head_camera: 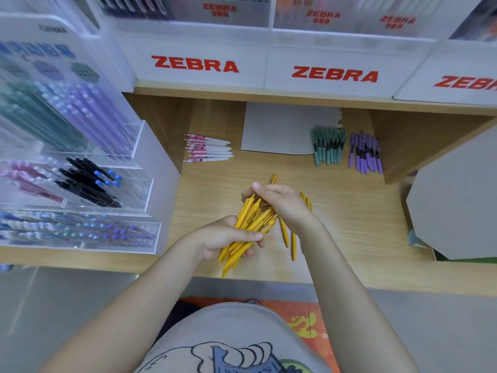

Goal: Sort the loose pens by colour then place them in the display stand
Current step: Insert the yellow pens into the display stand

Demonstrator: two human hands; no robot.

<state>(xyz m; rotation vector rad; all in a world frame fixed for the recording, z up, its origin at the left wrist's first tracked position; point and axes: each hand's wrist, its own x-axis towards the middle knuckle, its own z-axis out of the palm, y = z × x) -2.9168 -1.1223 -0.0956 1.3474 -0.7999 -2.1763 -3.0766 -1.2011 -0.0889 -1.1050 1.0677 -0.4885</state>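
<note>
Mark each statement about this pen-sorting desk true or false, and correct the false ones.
1. The left hand grips a bundle of yellow pens. True.
2. The purple pens lie left of the green pens. False: they lie to their right.
3. The pink-and-white pens lie on the desk, held by no hand. True.
4. The right hand holds a green pen. False: it is at the yellow bundle.

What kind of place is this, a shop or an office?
Most likely a stationery shop: white ZEBRA display boxes line the shelf, a clear acrylic display stand holds pens by colour, and sorted pen groups lie on the wooden counter.
</note>
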